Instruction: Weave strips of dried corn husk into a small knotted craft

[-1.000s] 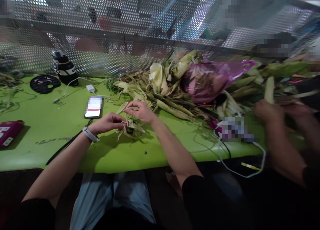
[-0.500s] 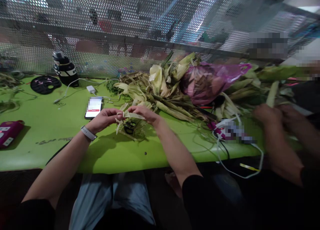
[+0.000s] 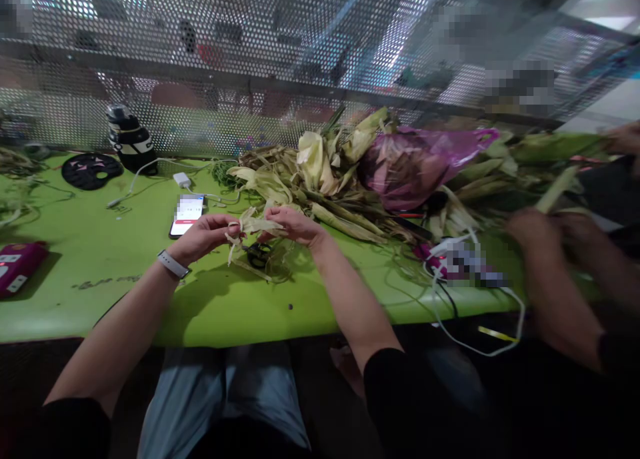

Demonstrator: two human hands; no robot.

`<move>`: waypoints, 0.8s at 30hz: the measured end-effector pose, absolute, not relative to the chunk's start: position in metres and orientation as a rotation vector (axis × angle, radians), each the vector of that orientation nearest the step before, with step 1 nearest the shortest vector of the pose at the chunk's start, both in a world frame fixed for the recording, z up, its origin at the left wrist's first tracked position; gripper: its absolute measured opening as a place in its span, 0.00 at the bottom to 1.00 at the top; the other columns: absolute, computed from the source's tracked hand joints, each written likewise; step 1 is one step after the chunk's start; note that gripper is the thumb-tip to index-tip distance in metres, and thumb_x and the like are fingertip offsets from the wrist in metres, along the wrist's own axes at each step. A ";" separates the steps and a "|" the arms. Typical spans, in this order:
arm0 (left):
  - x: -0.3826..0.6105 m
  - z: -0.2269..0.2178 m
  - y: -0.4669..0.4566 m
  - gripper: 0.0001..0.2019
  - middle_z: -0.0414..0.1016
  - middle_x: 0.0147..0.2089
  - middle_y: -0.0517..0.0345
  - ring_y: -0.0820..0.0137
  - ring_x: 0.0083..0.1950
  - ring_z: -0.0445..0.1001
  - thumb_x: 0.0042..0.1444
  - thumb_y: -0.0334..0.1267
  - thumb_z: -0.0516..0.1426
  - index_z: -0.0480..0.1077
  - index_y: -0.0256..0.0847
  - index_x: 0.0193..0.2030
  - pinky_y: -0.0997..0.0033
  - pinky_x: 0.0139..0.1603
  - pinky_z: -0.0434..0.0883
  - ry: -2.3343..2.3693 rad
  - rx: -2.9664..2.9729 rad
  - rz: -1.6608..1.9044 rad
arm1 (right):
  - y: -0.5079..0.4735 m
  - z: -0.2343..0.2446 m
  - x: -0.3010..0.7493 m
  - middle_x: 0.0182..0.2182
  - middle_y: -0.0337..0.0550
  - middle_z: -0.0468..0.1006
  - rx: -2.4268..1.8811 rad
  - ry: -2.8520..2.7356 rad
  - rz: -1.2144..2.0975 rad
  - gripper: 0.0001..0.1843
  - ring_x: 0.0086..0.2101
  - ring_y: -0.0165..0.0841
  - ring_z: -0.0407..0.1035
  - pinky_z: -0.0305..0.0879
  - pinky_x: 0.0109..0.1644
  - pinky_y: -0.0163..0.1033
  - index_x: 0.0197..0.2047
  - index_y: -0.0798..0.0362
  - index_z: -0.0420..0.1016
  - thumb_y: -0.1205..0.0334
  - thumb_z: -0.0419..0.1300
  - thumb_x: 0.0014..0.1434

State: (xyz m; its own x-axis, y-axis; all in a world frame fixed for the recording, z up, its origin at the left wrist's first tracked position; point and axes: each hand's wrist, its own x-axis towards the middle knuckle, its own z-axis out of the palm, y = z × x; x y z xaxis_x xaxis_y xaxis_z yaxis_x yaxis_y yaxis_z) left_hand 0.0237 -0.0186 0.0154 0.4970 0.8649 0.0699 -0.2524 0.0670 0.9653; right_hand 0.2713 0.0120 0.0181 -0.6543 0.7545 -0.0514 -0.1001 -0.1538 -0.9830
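Between my two hands, just above the green table, is a pale piece of corn husk. My left hand pinches its left end, with thin strips dangling below the fingers. The fingers of my right hand are closed on the husk's right side. Under the hands lie black-handled scissors, partly covered by loose husk strips. A phone with a lit screen is right behind my left hand. A big heap of corn husks spreads beyond my right hand.
Behind the heap sits a pink plastic bag. A power strip with white cables lies at right, near a co-worker's hands. A black bottle, a dark round mat and a magenta box are at left. Perforated metal closes the back.
My right hand has shifted slightly, and the husk between my hands now looks more bunched. At the far right, another hand has come into view near the husks.
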 end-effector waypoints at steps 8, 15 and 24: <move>0.024 0.019 -0.020 0.11 0.80 0.30 0.54 0.73 0.30 0.76 0.43 0.39 0.69 0.79 0.38 0.33 0.73 0.38 0.73 0.620 1.263 0.914 | 0.007 0.021 0.272 0.21 0.42 0.78 -0.569 -1.798 2.033 0.19 0.15 0.27 0.64 0.57 0.16 0.30 0.44 0.57 0.69 0.51 0.52 0.58; 0.019 0.018 -0.019 0.11 0.80 0.30 0.52 0.71 0.31 0.77 0.44 0.41 0.68 0.79 0.38 0.33 0.70 0.37 0.73 0.617 1.330 0.843 | 0.014 0.017 0.269 0.19 0.28 0.68 -0.722 -1.455 1.860 0.16 0.16 0.19 0.58 0.56 0.19 0.25 0.45 0.55 0.71 0.60 0.63 0.53; 0.027 0.017 -0.016 0.14 0.78 0.30 0.56 0.75 0.29 0.74 0.44 0.41 0.68 0.76 0.35 0.34 0.73 0.34 0.72 0.854 1.435 0.797 | 0.015 0.020 0.265 0.21 0.30 0.65 -0.601 -0.940 1.649 0.19 0.22 0.22 0.59 0.59 0.23 0.29 0.32 0.51 0.70 0.58 0.73 0.39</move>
